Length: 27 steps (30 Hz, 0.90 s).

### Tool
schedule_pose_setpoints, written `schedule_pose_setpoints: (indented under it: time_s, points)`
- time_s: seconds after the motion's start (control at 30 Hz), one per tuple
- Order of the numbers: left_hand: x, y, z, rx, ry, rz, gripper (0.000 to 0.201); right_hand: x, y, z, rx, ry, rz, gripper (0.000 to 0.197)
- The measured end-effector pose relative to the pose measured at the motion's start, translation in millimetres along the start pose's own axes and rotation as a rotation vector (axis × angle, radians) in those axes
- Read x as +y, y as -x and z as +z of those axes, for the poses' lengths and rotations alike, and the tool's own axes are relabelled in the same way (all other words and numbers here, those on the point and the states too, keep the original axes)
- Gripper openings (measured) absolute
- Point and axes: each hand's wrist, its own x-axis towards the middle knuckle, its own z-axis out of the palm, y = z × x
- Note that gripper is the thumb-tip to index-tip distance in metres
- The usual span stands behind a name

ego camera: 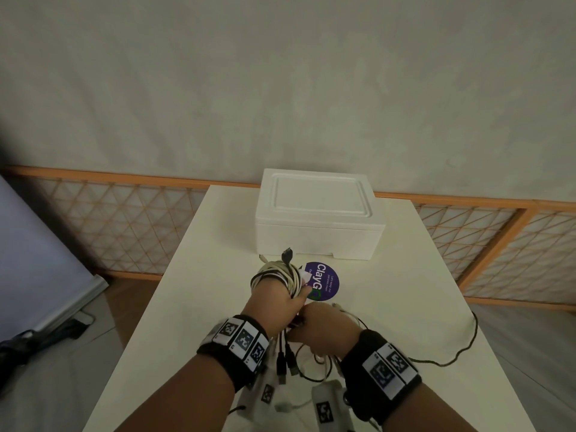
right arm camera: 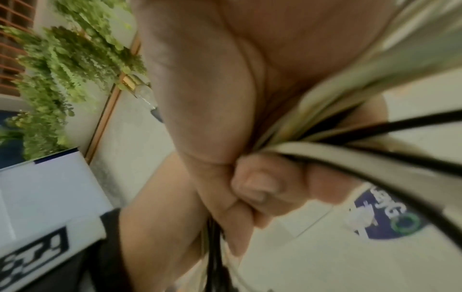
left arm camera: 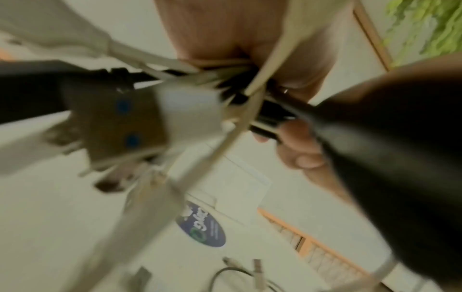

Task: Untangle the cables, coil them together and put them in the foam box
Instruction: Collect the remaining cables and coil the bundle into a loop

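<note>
A coil of white and black cables (ego camera: pixel 276 272) is looped around my left hand (ego camera: pixel 280 302), whose fingers curl on it above the table (ego camera: pixel 202 275); a black plug sticks up from the coil. Just behind, my right hand (ego camera: pixel 321 330) is closed in a fist around the cable strands (right arm camera: pixel 350 158) leaving the coil. Several plug ends (ego camera: pixel 285 366) dangle below both hands. One black cable (ego camera: pixel 467 344) trails off to the right over the table. The white foam box (ego camera: pixel 318 210) stands at the table's far end with its lid on. The left wrist view shows blurred cables (left arm camera: pixel 225 150) close up.
A round purple sticker (ego camera: pixel 325 280) lies on the table between the hands and the box. An orange lattice rail (ego camera: pixel 124 226) runs behind the table. A pale panel (ego camera: pixel 37 260) leans at the left on the floor.
</note>
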Motion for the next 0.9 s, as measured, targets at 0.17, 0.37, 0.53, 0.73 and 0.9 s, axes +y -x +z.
schedule_pose_setpoints:
  time_s: [0.17, 0.37, 0.53, 0.73, 0.9]
  points:
    - [-19.3, -0.9, -0.6, -0.13, -0.206, -0.014, 0.038, 5.0, 2.0, -2.8, 0.02, 0.304, 0.005, 0.021]
    - [-32.2, -7.4, -1.5, -0.165, -0.199, -0.074, 0.057, 8.0, 9.9, -20.2, 0.044, 0.313, -0.042, 0.023]
    - [-28.6, -8.9, -2.3, -0.453, -0.409, -0.044, 0.082, 3.0, 18.8, -30.2, 0.111, 0.398, -0.114, 0.009]
    - [-8.1, -5.9, 2.3, -0.372, -0.762, 0.272, 0.02, -4.4, 20.6, -31.8, 0.211, 0.528, -0.193, 0.022]
    - [-8.5, -4.4, -2.2, -0.259, -0.37, 0.205, 0.026, -1.3, 19.6, -45.8, 0.345, 0.548, -0.328, 0.032]
